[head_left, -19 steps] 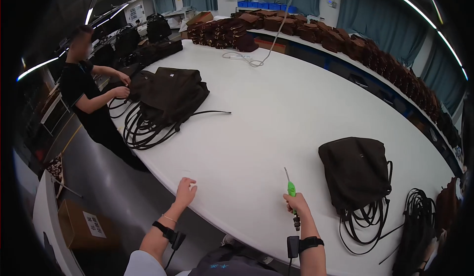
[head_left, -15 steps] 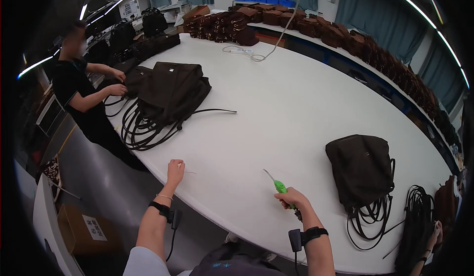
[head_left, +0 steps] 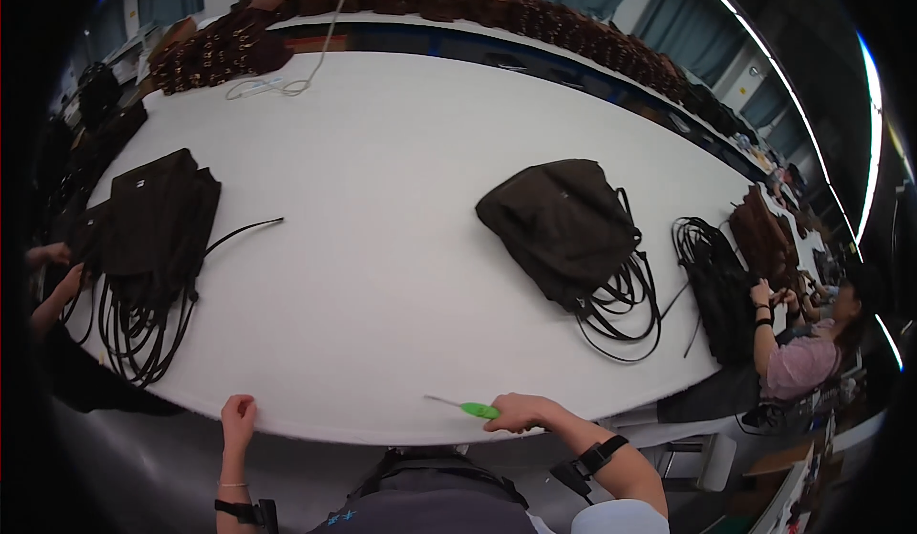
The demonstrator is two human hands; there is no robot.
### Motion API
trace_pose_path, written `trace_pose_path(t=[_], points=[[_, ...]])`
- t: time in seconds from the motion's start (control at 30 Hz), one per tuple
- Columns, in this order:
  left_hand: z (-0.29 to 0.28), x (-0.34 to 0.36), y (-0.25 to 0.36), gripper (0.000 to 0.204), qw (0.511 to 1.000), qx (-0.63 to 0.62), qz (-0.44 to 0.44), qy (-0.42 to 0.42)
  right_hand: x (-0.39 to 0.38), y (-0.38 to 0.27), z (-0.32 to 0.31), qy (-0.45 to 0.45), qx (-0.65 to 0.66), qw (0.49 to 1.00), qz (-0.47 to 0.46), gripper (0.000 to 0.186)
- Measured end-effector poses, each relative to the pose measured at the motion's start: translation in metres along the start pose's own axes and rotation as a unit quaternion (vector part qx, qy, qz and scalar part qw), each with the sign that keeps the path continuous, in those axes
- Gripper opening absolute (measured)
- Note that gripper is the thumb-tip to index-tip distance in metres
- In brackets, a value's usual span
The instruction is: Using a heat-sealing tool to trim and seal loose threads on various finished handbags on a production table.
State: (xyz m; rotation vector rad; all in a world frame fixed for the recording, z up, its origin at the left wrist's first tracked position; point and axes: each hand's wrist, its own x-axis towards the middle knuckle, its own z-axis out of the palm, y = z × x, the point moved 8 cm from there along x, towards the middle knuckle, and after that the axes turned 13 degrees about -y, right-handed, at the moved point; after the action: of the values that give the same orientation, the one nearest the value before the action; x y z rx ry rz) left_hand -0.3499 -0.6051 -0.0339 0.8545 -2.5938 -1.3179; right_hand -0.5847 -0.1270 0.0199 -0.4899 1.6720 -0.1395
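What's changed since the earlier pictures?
The view has turned right. The right hand has swung the green-handled tool from pointing forward to pointing left. Nothing was visibly grasped or released. The left hand stays near the table edge; the dark bags lie as before.

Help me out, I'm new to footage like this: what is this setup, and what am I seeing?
There is no robot, just one person's bare hands. A wide fisheye camera on that person's head looks down, bending straight edges. Small black boxes are strapped to the forearms. The right hand has a green-handled, thin-shafted tool in its grip. The left hand is by the near edge of the white table; I cannot tell whether it holds anything. Dark, long-strapped bags lie on the table at left and right.
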Motion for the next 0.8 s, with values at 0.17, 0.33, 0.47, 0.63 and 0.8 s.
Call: trace_pose_path(t=[0.17, 0.33, 0.47, 0.63, 0.8], points=[[0.023, 0.006, -0.020, 0.010, 0.998, -0.035, -0.046, -0.038, -0.122, 0.223, 0.053, 0.262, 0.224, 0.898, 0.274, 0.037], [0.102, 0.056, 0.087, 0.013, 0.987, 0.006, 0.066, -0.149, -0.145, 0.225, 0.146, 0.088, 0.282, 0.920, 0.259, 0.041], [0.169, 0.066, 0.200, 0.016, 0.947, 0.063, 0.131, -0.287, -0.204, 0.114, 0.117, 0.084, 0.134, 0.981, -0.116, 0.023], [0.235, 0.046, 0.250, 0.018, 0.907, 0.110, 0.173, -0.368, -0.276, 0.072, 0.107, -0.063, 0.155, 0.957, -0.235, 0.024], [0.271, 0.017, 0.243, 0.017, 0.873, 0.170, 0.203, -0.411, -0.223, 0.174, 0.100, -0.050, -0.087, 0.974, 0.201, 0.034]])
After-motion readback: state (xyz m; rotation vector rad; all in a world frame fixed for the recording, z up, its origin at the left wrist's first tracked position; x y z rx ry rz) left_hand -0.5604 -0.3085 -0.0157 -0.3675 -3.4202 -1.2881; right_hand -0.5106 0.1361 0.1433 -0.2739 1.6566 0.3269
